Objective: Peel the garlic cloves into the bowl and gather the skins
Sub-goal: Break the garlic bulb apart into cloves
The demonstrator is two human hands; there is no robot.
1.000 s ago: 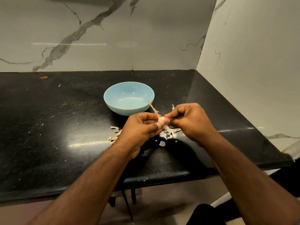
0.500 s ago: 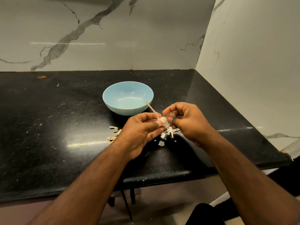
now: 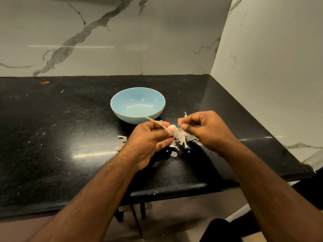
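You are looking at a dim, warm-toned scene lit from above. A bright glare patch sits on the black counter (image 3: 52,137), left of your hands, and a thin streak of reflected light crosses the marble wall (image 3: 157,41). The bowl (image 3: 137,104) shows soft highlights inside. Shadow pools beneath your forearms. Straight edges bow toward the borders from the wide lens. The focus is fairly sharp throughout.

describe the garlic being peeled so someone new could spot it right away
Start at the black countertop and find the light blue bowl. Just in front of it, the left hand grips the garlic while the right hand pinches its skin. Unlike the flat loose skins below, it is a rounded pale lump with a thin stalk.
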